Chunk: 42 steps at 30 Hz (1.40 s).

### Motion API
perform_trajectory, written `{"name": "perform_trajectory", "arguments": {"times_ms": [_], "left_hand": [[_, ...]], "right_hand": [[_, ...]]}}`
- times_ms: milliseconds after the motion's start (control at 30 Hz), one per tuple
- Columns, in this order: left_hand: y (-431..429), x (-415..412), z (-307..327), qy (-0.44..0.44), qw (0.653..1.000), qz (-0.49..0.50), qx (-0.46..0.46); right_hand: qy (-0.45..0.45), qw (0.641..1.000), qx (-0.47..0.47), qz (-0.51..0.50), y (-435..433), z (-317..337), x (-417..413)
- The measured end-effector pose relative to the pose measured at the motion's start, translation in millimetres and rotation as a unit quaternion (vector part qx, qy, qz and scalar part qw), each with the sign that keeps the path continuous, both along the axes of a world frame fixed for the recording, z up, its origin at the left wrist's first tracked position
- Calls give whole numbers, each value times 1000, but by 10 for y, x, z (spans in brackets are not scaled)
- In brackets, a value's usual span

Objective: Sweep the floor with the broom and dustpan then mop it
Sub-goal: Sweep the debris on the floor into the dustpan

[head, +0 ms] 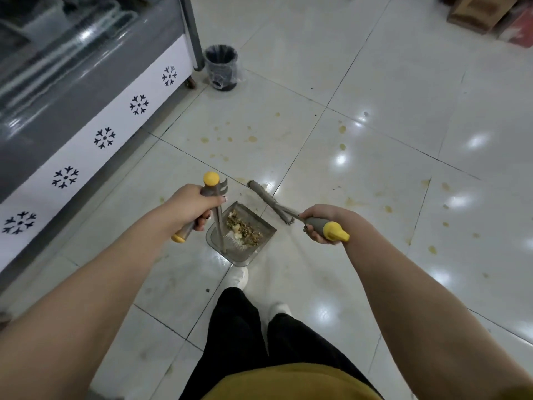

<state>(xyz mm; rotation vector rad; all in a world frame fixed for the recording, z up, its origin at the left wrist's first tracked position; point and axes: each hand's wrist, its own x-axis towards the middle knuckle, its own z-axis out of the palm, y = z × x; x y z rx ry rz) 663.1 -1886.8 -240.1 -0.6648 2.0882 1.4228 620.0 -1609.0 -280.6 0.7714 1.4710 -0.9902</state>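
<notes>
Bare left hand fisted round the grey-and-yellow-handled clear plastic dustpan, right hand clenched on the grey-bristled broom at two o'clock; tipping it would spill the crumbs.

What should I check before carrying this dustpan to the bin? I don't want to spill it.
1. Left hand closed on dustpan handle: ok.
2. Right hand closed on broom: ok.
3. Debris inside dustpan: ok.
4. Dustpan level: cannot tell.
5. Bin open and reachable along the floor: ok.
6. Floor fully swept: not ok, specks and yellow stains remain.
</notes>
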Motion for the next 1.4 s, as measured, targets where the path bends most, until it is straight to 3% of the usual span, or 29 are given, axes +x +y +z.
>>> {"name": "perform_trajectory", "arguments": {"times_ms": [167, 433, 800, 967, 1300, 1400], "left_hand": [[288, 642, -122, -51, 998, 43, 2], [581, 1235, -208, -37, 987, 142, 61], [633, 1841, -342, -9, 931, 307, 196], [528, 2018, -377, 26, 913, 386, 133], [383, 2354, -494, 94, 950, 287, 78], [363, 2401, -501, 100, 967, 233, 16]], "right_hand": [[-1, 1000, -15, -17, 252, -11, 330], [5, 999, -21, -43, 333, -41, 645], [24, 997, -16, -76, 116, -26, 1116], [30, 997, -13, -76, 66, -40, 1300], [88, 990, -4, -112, 66, -80, 1427], [105, 989, -4, -107, 23, -66, 1422]]}}
